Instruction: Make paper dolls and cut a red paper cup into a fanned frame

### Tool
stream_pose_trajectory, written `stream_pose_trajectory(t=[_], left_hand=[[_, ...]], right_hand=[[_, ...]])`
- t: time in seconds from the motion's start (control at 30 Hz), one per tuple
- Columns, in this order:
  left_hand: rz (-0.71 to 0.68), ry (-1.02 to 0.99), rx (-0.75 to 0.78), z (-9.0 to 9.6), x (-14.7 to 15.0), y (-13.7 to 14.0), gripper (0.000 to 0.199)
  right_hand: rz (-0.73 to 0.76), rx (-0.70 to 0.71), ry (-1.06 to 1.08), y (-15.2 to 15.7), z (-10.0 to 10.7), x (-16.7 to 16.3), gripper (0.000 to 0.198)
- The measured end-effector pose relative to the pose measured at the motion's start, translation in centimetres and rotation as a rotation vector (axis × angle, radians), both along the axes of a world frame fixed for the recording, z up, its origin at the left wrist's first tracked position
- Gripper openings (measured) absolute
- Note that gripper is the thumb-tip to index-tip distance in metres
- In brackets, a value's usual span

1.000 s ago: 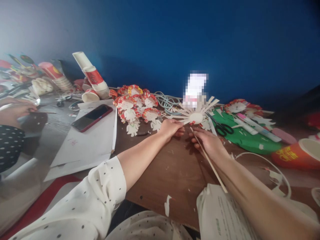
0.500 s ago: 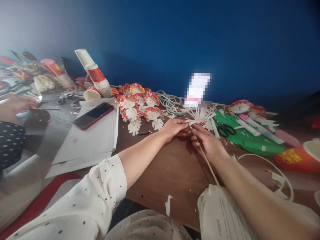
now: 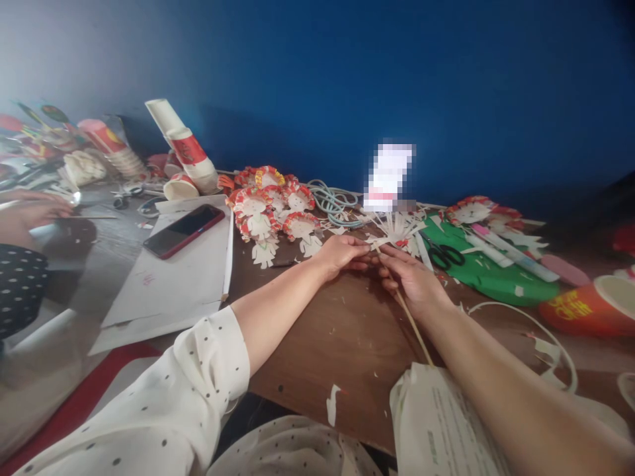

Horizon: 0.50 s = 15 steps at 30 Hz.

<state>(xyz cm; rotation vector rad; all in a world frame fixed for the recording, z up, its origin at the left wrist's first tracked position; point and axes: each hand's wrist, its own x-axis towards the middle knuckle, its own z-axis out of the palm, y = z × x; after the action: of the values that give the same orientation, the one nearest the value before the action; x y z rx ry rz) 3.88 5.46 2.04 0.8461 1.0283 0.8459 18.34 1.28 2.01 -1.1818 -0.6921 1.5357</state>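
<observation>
A thin wooden stick slants up from a printed white bag near my lap to both hands. The fingers of my right hand are closed around its upper part. My left hand pinches at its top end, where a bit of white paper shows; the exact contact is hidden by the fingers. Just beyond the fingertips, white paper cut into thin spread strips lies on the table. Left of my hands are several paper-cup figures with red fringes and white cut-out bodies.
On the left, a phone rests on white sheets, with stacked paper cups behind. Another person's hand is at far left. Black-handled scissors and pens lie on a green sheet, near an orange cup.
The view has shifted very slightly. Both hands keep the same hold on the stick, with no clear movement of the things on the table.
</observation>
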Motion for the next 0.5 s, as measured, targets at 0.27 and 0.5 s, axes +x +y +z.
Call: stream_pose_trajectory(t=[0.27, 0.5], left_hand=[[0.000, 0.036, 0.011, 0.28, -0.03, -0.06, 0.004], [0.015, 0.010, -0.024, 0.40, -0.04, -0.19, 0.006]], right_hand=[[0.005, -0.034, -0.077, 0.15, 0.37, -0.07, 0.031], [-0.024, -0.011, -0.118, 0.05, 0.20, -0.15, 0.032]])
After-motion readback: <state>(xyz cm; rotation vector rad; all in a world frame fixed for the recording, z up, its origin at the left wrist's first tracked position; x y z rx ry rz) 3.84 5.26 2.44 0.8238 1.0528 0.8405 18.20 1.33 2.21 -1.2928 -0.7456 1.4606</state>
